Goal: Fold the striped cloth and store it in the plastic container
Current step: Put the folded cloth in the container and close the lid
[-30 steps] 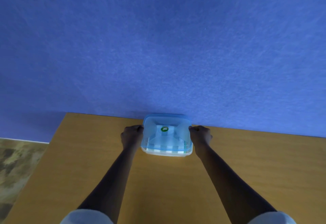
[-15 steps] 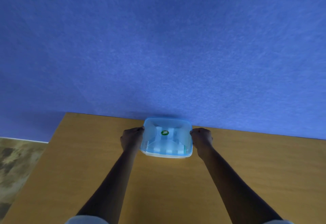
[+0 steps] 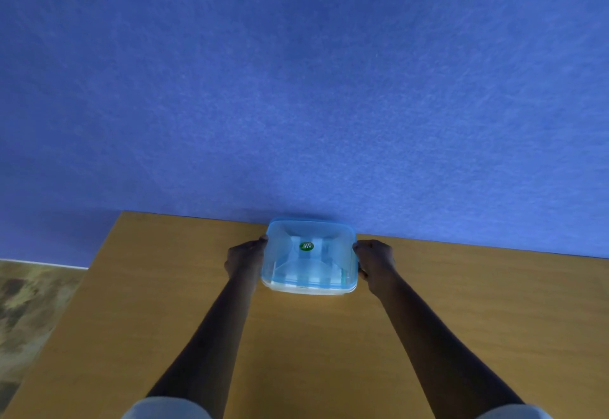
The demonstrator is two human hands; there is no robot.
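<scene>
At the far edge of a wooden table (image 3: 329, 352), against a blue wall (image 3: 296, 89), sits one plastic container (image 3: 309, 257) with one translucent blue lid (image 3: 283, 237) on it. One small green round sticker (image 3: 306, 246) marks the lid's middle. Pale striped shapes show dimly through the lid; that may be the cloth, though it is too blurred to be sure. Two bare hands clasp the container, one at each side. The left hand (image 3: 245, 257) curls against the left wall, fingers pressed to the rim. The right hand (image 3: 375, 257) curls against the right wall the same way. Two light sleeves (image 3: 168, 408) show at the bottom edge. To the left, past the table, lies a mottled brown floor (image 3: 29, 313), with a white strip where it meets the wall.
</scene>
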